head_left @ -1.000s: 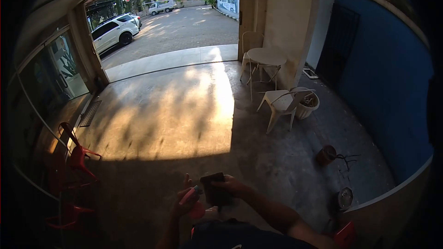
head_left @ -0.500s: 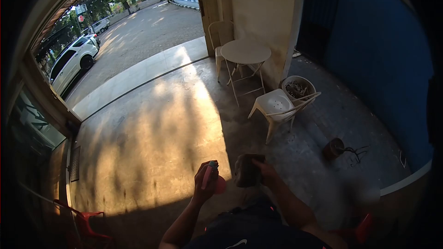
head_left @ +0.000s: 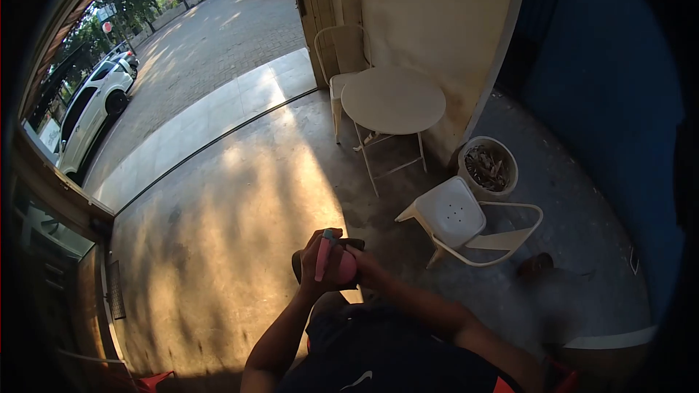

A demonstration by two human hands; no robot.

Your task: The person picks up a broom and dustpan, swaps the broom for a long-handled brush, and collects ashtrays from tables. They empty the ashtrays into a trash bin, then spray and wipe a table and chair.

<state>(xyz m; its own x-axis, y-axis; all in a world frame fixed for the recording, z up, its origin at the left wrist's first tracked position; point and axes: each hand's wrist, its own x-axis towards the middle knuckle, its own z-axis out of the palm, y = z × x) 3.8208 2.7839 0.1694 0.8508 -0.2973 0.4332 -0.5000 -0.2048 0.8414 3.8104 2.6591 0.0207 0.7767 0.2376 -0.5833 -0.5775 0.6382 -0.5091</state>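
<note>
Low in front of my body, both hands are close together. My left hand (head_left: pixel 312 268) is closed around a pink spray bottle (head_left: pixel 346 268) with a grey-green nozzle, and its rounded pink end faces right. Just right of it, my right hand (head_left: pixel 366 263) grips a dark object (head_left: pixel 354 244) that passes behind the bottle and shows again left of my left hand. I cannot tell what kind of thing the dark object is, as the hands and bottle cover most of it.
Ahead are a round folding table (head_left: pixel 393 98), a metal chair (head_left: pixel 451 211) and a white bucket (head_left: pixel 502 182) of dark scraps. A brown pot (head_left: pixel 534 266) stands at right. The wide doorway opens onto paving, where a white car (head_left: pixel 91 116) is parked.
My right hand has moved left with the dark object, bringing it up against and behind the spray bottle. The view has shifted, with the chair and table appearing larger.
</note>
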